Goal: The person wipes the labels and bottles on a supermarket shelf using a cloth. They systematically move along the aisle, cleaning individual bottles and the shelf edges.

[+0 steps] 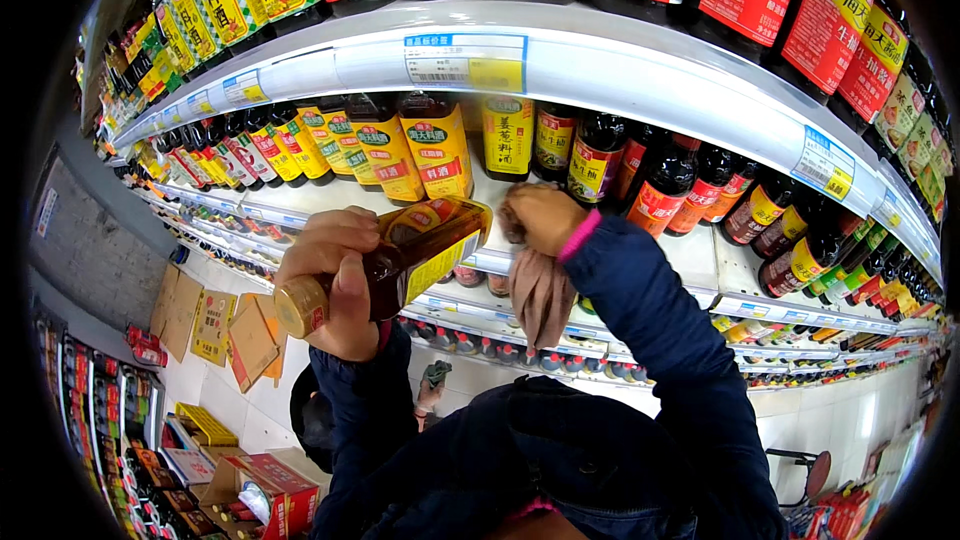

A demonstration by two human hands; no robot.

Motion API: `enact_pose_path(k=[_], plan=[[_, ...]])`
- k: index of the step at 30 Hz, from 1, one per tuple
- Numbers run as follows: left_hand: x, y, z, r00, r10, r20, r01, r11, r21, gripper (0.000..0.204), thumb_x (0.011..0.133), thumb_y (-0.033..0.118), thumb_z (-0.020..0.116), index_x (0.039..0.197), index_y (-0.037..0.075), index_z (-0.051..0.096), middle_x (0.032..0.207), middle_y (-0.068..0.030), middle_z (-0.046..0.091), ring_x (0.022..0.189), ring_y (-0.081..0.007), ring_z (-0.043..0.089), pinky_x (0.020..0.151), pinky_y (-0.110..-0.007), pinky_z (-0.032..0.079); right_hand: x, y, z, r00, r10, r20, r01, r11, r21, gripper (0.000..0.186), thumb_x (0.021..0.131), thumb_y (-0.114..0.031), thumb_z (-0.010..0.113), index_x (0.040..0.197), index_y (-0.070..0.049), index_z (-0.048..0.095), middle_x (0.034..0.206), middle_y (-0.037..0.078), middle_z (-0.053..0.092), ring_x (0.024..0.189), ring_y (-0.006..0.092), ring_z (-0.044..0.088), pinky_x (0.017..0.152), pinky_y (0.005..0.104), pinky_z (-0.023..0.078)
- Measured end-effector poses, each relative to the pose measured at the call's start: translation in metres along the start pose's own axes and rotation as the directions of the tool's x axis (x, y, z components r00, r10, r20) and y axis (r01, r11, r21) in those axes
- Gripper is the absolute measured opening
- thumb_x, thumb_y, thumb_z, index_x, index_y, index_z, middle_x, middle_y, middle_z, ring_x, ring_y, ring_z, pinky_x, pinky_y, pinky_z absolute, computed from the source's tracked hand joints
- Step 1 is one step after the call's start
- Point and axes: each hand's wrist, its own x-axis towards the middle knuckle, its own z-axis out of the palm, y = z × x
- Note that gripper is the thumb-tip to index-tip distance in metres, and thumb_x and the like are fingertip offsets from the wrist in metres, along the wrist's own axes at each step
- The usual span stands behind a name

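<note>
My left hand (333,275) grips a dark bottle (408,265) with a yellow label, tipped on its side with the cap toward the lower left and the base toward the middle shelf. My right hand (543,212) is closed on a brown cloth (540,295) at that shelf (660,268), in a gap among the bottles, with the cloth hanging over the edge. Behind the gap stand a yellow-labelled bottle (508,136) and darker bottles (595,165). Several yellow-labelled bottles (432,145) stand just left of it.
An upper shelf (630,75) of bottles overhangs my hands. Cardboard (250,340), a red carton (280,500) and a yellow crate (205,420) lie at lower left. Another person's hand (428,395) holds a greenish cloth below my left arm. A stool (805,470) is at lower right.
</note>
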Motion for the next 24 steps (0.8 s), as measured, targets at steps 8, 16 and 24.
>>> enact_pose_path(k=[8,16,24], plan=[[0.004,0.004,0.006,1.000,0.013,0.001,-0.013,1.000,-0.018,0.007,0.082,0.004,0.057,0.082,0.000,0.052,0.083,-0.0190,0.063,0.081,-0.0283,0.061,0.080,-0.044,0.050,0.014,-0.002,0.019,0.932,-0.170,-0.321,0.179,0.984,-0.001,0.010,0.074,-0.008,0.058,0.082,-0.002,0.062,0.085,0.017,0.060,0.084,0.0326,0.061,0.067,0.0395,0.047],[0.005,-0.014,0.041,0.998,-0.017,0.054,0.015,0.999,0.032,0.009,0.074,-0.011,0.055,0.079,-0.003,0.055,0.081,-0.0169,0.066,0.079,-0.0268,0.063,0.076,-0.035,0.049,-0.068,-0.033,-0.016,0.734,0.045,-0.678,0.107,0.978,0.180,0.036,0.068,0.012,0.055,0.102,0.000,0.060,0.092,0.017,0.058,0.090,0.0384,0.056,0.078,0.0410,0.047],[0.007,-0.052,0.097,0.958,-0.269,0.097,0.249,0.952,0.180,0.006,0.077,-0.001,0.068,0.080,-0.001,0.064,0.072,-0.0051,0.064,0.064,-0.0099,0.057,0.062,-0.025,0.047,-0.160,-0.065,-0.051,0.689,0.134,-0.712,0.182,0.919,0.349,0.051,0.064,0.020,0.041,0.108,0.003,0.060,0.104,0.018,0.057,0.086,0.0318,0.060,0.072,0.0333,0.052]])
